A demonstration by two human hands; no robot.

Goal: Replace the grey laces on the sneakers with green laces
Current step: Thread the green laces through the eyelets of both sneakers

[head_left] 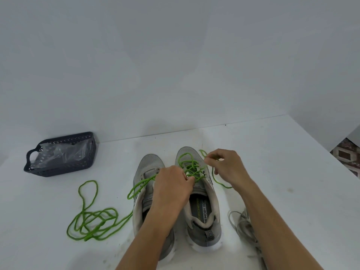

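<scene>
Two grey sneakers stand side by side, toes pointing away from me. The right sneaker (202,207) carries a green lace (190,166) crossed through its eyelets. My left hand (171,188) reaches over the left sneaker (151,164) and pinches the right shoe's tongue area and lace. My right hand (227,166) holds the free end of that green lace beside the shoe's toe. A second green lace (93,221) lies in loops on the table to the left, one end running up onto the left sneaker. Removed grey laces (240,223) lie bunched under my right forearm.
A dark perforated basket (62,166) with a clear plastic bag inside sits at the far left near the wall. The white table (272,152) ends at the right, where a patterned floor shows.
</scene>
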